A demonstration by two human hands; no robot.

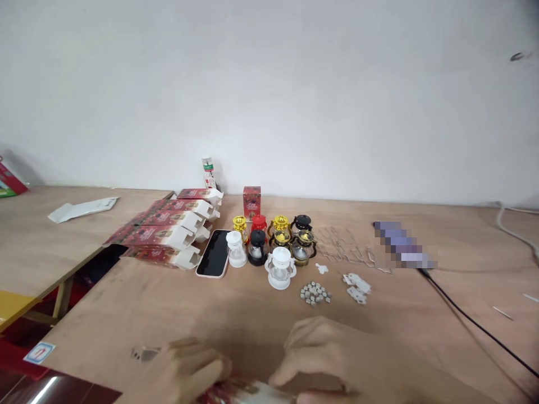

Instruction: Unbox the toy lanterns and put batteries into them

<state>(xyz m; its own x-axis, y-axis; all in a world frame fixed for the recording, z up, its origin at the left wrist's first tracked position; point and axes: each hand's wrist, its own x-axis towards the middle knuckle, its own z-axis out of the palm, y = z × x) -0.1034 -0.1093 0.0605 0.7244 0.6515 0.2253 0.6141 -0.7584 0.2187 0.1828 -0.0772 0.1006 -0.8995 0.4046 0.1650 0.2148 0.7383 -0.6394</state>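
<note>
At the bottom edge, a small red carton (pixel 236 391) with white flaps lies between my hands, partly cut off and blurred. My left hand (pixel 189 367) is closed on its left end. My right hand (pixel 324 353) has its fingers curled at the white flap end. Beyond them stand several miniature lanterns, including a white lantern (pixel 281 269), a black lantern (pixel 257 248) and a red lantern (pixel 258 225). Button cells (pixel 315 293) sit in a loose pile nearer my right hand, beside white plastic tabs (pixel 357 287).
Several red cartons with open flaps (pixel 168 235) lie stacked at left, next to a phone (pixel 214 253). One upright carton (pixel 251 202) and a small bottle (pixel 208 173) stand near the wall. Bent wires (pixel 345 245) lie right of the lanterns; a pixelated device (pixel 402 244) trails a black cable (pixel 471 317).
</note>
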